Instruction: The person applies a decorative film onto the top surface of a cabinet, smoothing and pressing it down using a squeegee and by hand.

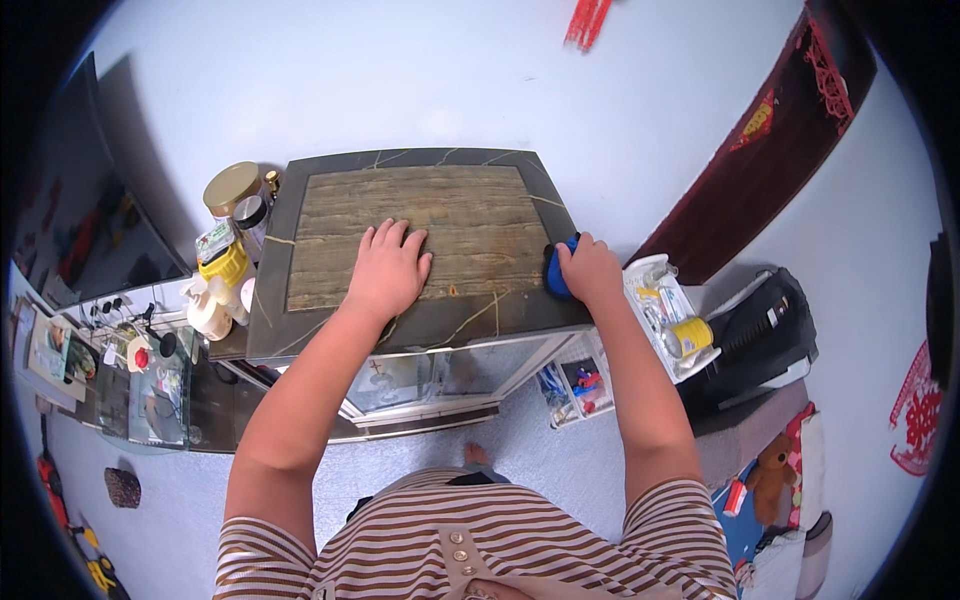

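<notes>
Left hand [390,272] lies spread on the cabinet [440,195] — right hand [592,268] grips a blue object [557,274].

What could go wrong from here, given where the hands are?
1. The blue-and-black item in the right hand is near the cabinet top's right edge; it could drop off if the grip slips.
2. The white basket appears close beside that hand; an outward swing might knock it.

A wide black flat-screen television [90,190] beyond the left edge of a dark, stone-patterned desk [420,190] and a brown plush teddy bear [770,482] beyond its near right corner mark a home.
</notes>
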`<action>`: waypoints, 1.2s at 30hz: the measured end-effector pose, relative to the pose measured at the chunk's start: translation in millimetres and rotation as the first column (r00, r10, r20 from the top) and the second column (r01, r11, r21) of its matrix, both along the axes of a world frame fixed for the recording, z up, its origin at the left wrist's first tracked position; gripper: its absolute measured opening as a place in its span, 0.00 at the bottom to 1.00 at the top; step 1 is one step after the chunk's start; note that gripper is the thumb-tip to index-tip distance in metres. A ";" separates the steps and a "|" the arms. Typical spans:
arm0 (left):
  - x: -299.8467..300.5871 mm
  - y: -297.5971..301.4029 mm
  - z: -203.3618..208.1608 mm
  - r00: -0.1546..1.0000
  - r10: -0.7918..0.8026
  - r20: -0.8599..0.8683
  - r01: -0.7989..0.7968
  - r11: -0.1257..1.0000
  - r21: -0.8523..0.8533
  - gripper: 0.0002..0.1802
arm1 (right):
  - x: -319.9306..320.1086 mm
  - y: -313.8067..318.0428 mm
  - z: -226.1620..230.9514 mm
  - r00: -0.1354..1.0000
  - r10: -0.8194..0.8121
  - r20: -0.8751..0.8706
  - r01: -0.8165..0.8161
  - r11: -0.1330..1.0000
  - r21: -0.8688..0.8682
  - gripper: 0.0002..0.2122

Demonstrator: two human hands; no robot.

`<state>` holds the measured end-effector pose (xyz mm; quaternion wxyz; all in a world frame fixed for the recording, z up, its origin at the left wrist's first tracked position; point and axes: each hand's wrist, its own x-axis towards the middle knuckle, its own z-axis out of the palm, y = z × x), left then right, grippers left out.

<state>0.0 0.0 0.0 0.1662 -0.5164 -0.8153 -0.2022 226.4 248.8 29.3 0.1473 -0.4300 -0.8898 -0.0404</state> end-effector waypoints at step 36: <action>3.9 -3.7 20.9 1.000 -0.024 0.001 0.024 0.999 0.023 0.21 | -109.4 114.1 9.4 0.996 -0.086 -0.037 0.077 0.979 -0.189 0.24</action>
